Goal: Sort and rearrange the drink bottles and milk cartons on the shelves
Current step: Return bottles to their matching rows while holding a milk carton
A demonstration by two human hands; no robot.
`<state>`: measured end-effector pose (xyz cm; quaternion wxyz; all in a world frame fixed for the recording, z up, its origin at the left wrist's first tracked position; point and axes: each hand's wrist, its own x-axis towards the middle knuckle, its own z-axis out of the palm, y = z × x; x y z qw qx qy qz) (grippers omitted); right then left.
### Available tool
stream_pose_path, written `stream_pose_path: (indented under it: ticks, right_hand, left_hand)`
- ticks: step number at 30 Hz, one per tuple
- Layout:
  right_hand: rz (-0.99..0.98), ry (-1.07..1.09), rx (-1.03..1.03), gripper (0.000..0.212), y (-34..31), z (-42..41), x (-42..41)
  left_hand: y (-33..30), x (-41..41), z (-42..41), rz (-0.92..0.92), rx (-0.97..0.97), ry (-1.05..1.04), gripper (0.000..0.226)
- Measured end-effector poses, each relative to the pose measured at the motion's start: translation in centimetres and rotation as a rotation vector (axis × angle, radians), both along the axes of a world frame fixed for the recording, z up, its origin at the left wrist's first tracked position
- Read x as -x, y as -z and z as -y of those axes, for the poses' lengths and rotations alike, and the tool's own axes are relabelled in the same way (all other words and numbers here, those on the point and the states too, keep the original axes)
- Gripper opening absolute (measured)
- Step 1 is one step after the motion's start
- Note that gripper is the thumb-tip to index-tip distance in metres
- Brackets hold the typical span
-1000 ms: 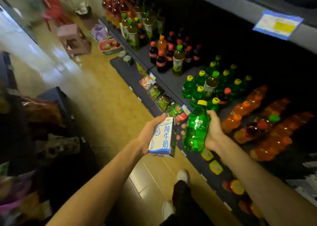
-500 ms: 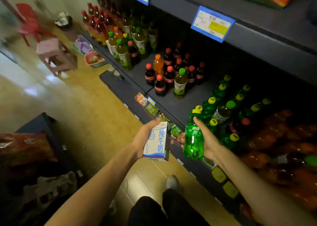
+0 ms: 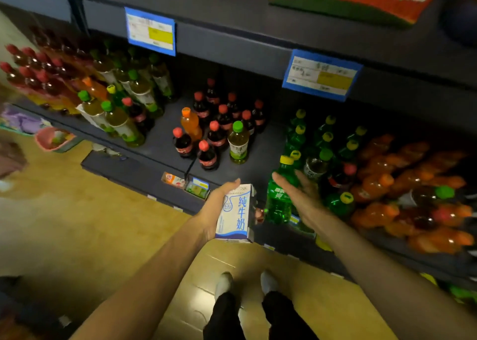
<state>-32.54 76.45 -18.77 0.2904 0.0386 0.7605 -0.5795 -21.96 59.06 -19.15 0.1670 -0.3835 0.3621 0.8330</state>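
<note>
The left hand [image 3: 219, 208] grips a white and blue rectangular cardboard milk carton [image 3: 237, 213] upright, thumb along its near left side and the other fingers hidden behind it, so their lie cannot be told; it hangs in the air off the front edge of the dark grey metal shelf [image 3: 165, 143], probably carried there until a proper spot is found. The right hand [image 3: 300, 197] presses its palm and fairly straight, slightly spread fingers against the right side of a green translucent plastic soda bottle with a yellow cap [image 3: 280, 192], which stands at the shelf's front edge just left of the cluster of matching green bottles [image 3: 327, 138] — it looks like the bottle is being set down or steadied beside its own kind, though whether the thumb wraps behind it is not visible. The carton's flat printed faces and sharp corners should make it easy to hold one-handed; the bottle's smooth, ribbed, rounded wall is glossier and likelier to slip or tip near the edge. Further right lie orange plastic bottles [image 3: 402, 174], several on their sides, and towards the middle of the shelf stand dark cola bottles with red caps [image 3: 216, 133] — a mixed group with one orange and one pale green-capped bottle among them.
</note>
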Motion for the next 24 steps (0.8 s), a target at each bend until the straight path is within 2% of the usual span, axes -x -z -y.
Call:
stream_pose_path:
  ticks: [2,3,6,9,16,18,24]
  right_hand:
    - [-0.126,-0.047,-0.057,0.030,0.0,1.3,0.2]
    - [-0.201,-0.084,-0.126,0.025,0.3,2.0,0.6]
    - [-0.370,-0.199,-0.312,0.041,1.0,4.2,1.4]
    - [-0.425,-0.292,-0.364,0.057,1.8,6.3,2.6]
    - [-0.508,-0.407,-0.496,0.046,5.1,8.0,5.4]
    - [-0.554,-0.455,-0.548,0.050,5.9,7.8,5.8]
    - [-0.631,-0.572,-0.722,0.061,7.0,6.9,6.4]
  left_hand:
    - [0.3,0.4,1.3,-0.008,0.014,0.025,0.036]
    - [0.4,0.5,1.9,-0.006,0.006,0.030,0.034]
    - [1.2,0.4,3.7,0.010,-0.011,0.022,0.033]
    - [2.1,0.3,5.1,0.030,0.005,0.037,0.036]
    - [4.5,1.3,6.6,0.020,-0.001,0.064,0.047]
    - [4.9,1.6,6.4,-0.002,-0.016,0.082,0.040]
    - [5.7,2.5,5.4,-0.011,-0.011,0.116,0.039]
